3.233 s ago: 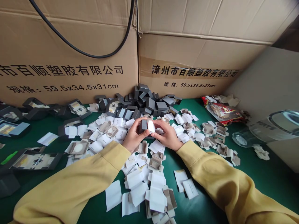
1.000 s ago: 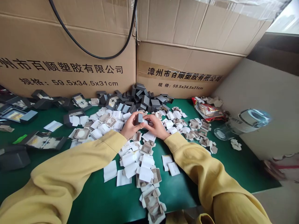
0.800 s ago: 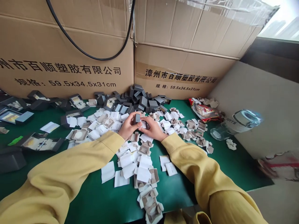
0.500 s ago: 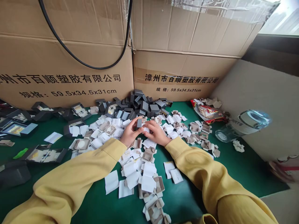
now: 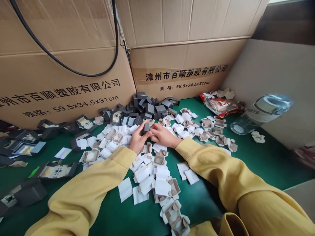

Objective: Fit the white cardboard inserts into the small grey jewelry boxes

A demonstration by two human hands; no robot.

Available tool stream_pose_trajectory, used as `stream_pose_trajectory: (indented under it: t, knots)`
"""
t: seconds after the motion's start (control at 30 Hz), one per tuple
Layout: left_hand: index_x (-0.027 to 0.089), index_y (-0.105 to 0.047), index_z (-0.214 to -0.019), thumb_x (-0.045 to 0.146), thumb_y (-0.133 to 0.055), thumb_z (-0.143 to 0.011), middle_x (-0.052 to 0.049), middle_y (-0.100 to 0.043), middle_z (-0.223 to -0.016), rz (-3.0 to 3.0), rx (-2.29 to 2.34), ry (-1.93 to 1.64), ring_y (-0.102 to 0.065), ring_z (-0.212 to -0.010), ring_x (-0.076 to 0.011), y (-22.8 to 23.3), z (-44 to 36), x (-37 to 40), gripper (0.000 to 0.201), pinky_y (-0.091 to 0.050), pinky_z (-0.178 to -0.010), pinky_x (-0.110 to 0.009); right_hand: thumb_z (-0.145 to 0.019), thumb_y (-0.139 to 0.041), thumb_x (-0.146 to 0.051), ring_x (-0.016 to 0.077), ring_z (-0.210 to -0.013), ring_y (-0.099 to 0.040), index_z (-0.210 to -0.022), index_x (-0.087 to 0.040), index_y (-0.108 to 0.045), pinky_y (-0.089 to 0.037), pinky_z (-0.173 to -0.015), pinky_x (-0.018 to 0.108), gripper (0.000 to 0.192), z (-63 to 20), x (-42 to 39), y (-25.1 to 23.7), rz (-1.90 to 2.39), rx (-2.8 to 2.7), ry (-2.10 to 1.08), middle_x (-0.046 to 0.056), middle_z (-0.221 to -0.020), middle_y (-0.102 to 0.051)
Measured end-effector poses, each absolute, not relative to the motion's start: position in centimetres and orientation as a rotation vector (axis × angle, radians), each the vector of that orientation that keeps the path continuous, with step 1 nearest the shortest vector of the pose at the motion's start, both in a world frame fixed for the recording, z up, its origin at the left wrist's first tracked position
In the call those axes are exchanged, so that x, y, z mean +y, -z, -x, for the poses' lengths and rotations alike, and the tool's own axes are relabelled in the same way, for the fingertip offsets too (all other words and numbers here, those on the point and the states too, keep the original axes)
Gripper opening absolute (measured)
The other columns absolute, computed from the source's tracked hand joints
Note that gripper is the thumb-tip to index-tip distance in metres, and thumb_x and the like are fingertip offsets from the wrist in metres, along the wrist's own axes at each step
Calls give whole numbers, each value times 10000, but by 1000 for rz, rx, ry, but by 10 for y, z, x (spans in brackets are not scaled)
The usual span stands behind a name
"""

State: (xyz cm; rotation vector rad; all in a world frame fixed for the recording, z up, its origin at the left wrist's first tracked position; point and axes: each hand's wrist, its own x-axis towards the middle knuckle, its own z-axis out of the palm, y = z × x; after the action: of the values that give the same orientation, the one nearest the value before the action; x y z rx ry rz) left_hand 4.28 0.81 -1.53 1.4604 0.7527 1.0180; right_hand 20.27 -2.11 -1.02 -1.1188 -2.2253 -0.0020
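My left hand (image 5: 137, 139) pinches a small dark grey box (image 5: 147, 126) between thumb and fingers, just above the green table (image 5: 108, 216). My right hand (image 5: 162, 136) lies right beside it, fingertips touching the box from the right. Both arms wear yellow sleeves. A pile of the same grey boxes (image 5: 147, 108) sits just behind the hands against the cartons. White and beige paper inserts (image 5: 152, 177) are scattered all around and under my wrists.
Two large printed cardboard cartons (image 5: 73, 65) form a wall at the back, with a black cable (image 5: 73, 68) hanging over the left one. Open dark trays (image 5: 54, 170) lie at left. A clear plastic bottle (image 5: 261, 113) and a red snack bag (image 5: 219, 105) lie at right.
My hands stayed together on the small grey box and sank closer to the table; the white piece seen earlier is out of sight. The view tilted and shifted left.
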Motion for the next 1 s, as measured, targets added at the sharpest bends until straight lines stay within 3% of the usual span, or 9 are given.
stream_pose_trajectory:
  t: [0.3,0.5,0.67,1.0]
  knots:
    - [162,-403,-1355,439,-669,-717,-128,-461,-1373,-1450,796,-1017,-418,-1266,-275,14,-41,8,745,-353,-1046,-370,-889,-463,-266,202,-922,-537,-904,-175,-606,-502,-782,328,170,-211,-20,10,1072,-2276,-3,110,-1002,-569]
    - [168,-424,-1336,429,-659,-731,-123,-529,-1300,-1401,873,-1039,-434,-1249,-273,15,-41,8,699,-375,-1031,-374,-928,-419,-293,208,-940,-594,-951,-173,-607,-531,-786,340,224,-206,-28,8,1120,-2249,89,122,-1046,-628]
    - [180,-419,-1332,426,-640,-751,-132,-491,-1337,-1329,879,-1054,-454,-1229,-274,17,-41,9,668,-432,-977,-373,-901,-462,-225,256,-1154,-529,-1075,-121,-580,-446,-987,423,234,-201,-30,13,1048,-2254,153,171,-1212,-581]
    - [173,-442,-1302,450,-669,-712,-131,-583,-1202,-1177,908,-1104,-550,-1108,-262,14,-43,5,690,-483,-897,-365,-904,-459,-200,274,-1184,-512,-1177,-83,-547,-394,-1024,481,310,-197,-32,14,1092,-2335,151,200,-1248,-551]
